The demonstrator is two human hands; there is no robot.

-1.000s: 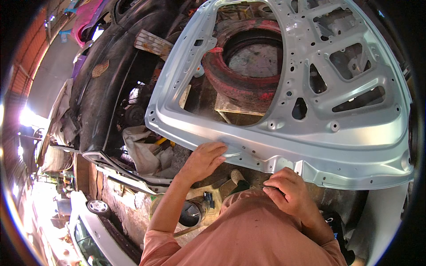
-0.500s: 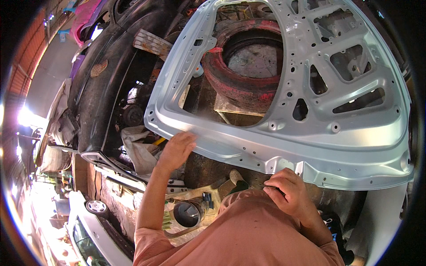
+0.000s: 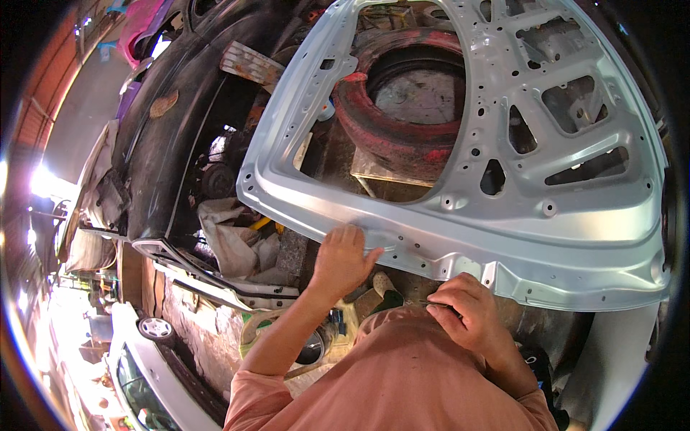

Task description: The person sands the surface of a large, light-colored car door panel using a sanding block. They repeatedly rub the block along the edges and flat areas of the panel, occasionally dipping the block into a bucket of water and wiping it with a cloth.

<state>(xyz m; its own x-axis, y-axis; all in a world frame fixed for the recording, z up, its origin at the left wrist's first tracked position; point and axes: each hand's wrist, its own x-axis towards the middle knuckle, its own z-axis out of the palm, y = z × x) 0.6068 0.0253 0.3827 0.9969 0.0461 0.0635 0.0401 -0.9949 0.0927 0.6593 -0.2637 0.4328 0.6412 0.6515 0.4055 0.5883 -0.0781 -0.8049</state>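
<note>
A silver-grey bare metal car door (image 3: 287,192), with a large window opening and several cutouts, lies flat in front of me. My left hand (image 3: 343,258) rests on its near edge, fingers together and stretched over the metal, thumb spread out to the right. Close to the same edge, farther right, my right hand (image 3: 468,309) has its fingers curled in a pinch. A small dark tip sticks out between them, too little showing to name it. Through the window opening a worn tire with red paint (image 3: 399,147) is visible below the door.
A black car body (image 3: 147,169) stands at the left, with a crumpled cloth (image 3: 226,237) beside it. Near my left forearm is a bucket (image 3: 313,348), partly hidden by the arm. A white car (image 3: 154,373) stands at the lower left. A pale panel (image 3: 614,359) is at the lower right.
My left hand has slid to the right along the door's near edge, toward my right hand. My right hand stays in place with its fingers still curled.
</note>
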